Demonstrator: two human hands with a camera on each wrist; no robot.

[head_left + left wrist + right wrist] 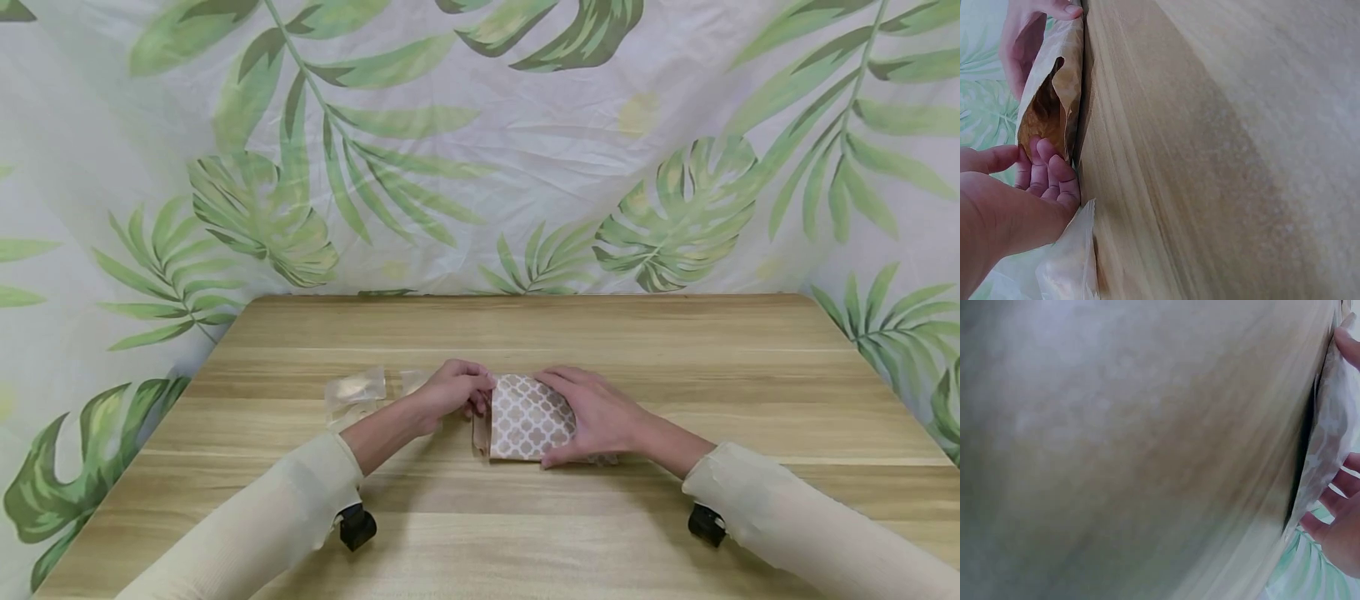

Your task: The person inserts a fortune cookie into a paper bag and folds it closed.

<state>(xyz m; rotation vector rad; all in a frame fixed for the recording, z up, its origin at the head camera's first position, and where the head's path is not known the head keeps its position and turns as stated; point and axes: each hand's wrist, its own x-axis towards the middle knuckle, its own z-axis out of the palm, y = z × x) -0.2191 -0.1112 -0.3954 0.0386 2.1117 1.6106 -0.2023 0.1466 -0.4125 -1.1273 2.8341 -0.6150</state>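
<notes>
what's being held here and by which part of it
The patterned bag: the right hand grips it by its near and far edges, and the left hand seems to pinch the rim of its open mouth.

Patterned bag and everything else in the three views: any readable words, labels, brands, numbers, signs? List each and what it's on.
No readable text anywhere.
Patterned bag: only the white lattice print shows; part of it is covered by the hands.
Translucent packets: nothing legible; too small and hazy to rule out fine print.
Black wrist devices: no marking I can make out.
Backdrop: leaf print only.
</notes>
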